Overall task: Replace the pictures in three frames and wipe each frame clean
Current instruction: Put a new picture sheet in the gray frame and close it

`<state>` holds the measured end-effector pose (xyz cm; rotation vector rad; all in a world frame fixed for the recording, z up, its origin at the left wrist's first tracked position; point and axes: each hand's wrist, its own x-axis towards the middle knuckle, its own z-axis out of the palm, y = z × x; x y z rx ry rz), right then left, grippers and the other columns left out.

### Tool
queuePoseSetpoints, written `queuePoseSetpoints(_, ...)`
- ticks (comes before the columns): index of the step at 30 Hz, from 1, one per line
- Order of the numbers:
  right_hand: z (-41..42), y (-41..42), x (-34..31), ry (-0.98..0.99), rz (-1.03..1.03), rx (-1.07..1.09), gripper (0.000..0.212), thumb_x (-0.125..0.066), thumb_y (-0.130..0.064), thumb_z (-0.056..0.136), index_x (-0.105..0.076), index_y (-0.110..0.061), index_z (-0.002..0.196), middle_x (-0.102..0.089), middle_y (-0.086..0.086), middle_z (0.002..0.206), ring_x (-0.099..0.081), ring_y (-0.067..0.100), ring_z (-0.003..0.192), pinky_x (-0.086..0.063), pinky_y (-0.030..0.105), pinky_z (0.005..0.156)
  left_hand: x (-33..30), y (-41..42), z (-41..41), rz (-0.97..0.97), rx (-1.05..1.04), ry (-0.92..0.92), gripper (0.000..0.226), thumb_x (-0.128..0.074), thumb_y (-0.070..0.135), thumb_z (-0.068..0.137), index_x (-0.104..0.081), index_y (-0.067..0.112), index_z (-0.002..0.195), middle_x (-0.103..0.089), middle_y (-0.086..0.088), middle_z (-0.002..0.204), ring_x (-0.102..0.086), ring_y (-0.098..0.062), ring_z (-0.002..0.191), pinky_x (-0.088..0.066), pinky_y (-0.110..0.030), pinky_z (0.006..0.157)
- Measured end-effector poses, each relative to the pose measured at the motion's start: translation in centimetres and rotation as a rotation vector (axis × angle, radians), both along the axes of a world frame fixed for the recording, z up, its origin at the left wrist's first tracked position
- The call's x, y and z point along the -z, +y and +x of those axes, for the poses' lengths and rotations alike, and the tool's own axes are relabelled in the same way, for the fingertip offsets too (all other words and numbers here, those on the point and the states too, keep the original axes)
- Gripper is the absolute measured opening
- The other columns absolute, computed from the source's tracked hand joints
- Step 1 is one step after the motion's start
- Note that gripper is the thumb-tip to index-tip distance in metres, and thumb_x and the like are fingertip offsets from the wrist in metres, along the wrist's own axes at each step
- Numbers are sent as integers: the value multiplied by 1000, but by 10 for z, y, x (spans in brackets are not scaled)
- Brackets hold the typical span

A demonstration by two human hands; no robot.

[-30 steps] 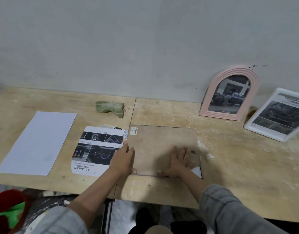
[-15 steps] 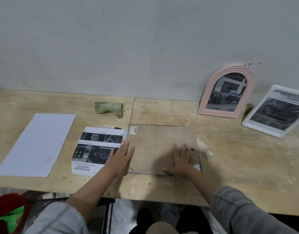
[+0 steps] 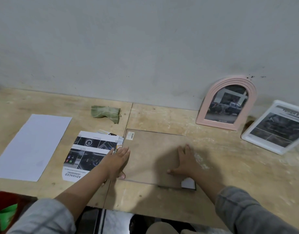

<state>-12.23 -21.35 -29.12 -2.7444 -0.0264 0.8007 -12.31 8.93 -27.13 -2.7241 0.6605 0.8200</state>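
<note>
Both hands [image 3: 155,162] (flat) on backing board [image 3: 150,149]

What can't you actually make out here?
- Front of the frame lying face down, head view: its brown backing hides it.
- White frame: its right end is cut off by the picture's edge, its headline blurred.
- Barcode sticker: print too small.
- Red and green thing: cut off at the corner.

We read "ADVANCED" upside down on the lower edge of the printed car leaflet [image 3: 90,153]; its smaller lines are illegible. The picture in the white frame [image 3: 273,128] is headed "TOUGH", inverted, with the rest blurred. A barcode sticker [image 3: 130,135] on the brown backing board [image 3: 150,154] cannot be read.
</note>
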Motion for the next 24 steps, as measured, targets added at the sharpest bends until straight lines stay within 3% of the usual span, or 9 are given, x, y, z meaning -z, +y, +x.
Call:
queuePoseSetpoints(5,23,-17,-3,9,-55,-62,139,-70,-72,57,10,-4,148,17,17,155,16,30,143,-6,46,116,-1,-25,26,62,-86,68,137,-79,53,64,17,2,147,20,-13,158,10,-28,147,-1,-48,117)
queuePoseSetpoints(10,34,-15,2,0,-89,-80,144,-73,-72,51,10,-4,148,15,20,155,15,33,143,-5,46,116,13,-52,44,-1,-202,113,145,-76,66,57,19,2,147,27,-21,153,19,-37,144,-7,-49,119)
queuePoseSetpoints(14,38,-11,1,17,-93,-104,145,-76,-69,51,11,-2,147,17,22,154,20,36,141,-1,47,116,14,-75,54,-58,-219,163,143,-77,64,56,21,18,148,35,-20,150,29,-42,138,-7,-57,117)
queuePoseSetpoints(18,43,-31,-8,20,-145,-256,132,-80,-55,60,6,-8,149,11,20,155,11,35,144,-9,48,115,11,-100,64,-100,-287,240,144,-83,57,52,26,37,144,49,-9,143,39,-46,130,-3,-69,107)
queuePoseSetpoints(21,48,-49,-8,27,-160,-362,119,-80,-37,67,2,-12,150,6,18,156,3,33,145,-16,49,113,9,-107,66,-71,-310,257,145,-86,52,52,25,40,144,51,-9,141,38,-48,131,-7,-71,106)
queuePoseSetpoints(24,43,-51,-5,40,-199,-398,110,-73,-29,77,8,-6,149,15,25,153,2,39,143,-18,45,113,11,-108,65,-80,-311,262,144,-86,51,52,24,40,144,52,-9,141,38,-48,131,-9,-73,105)
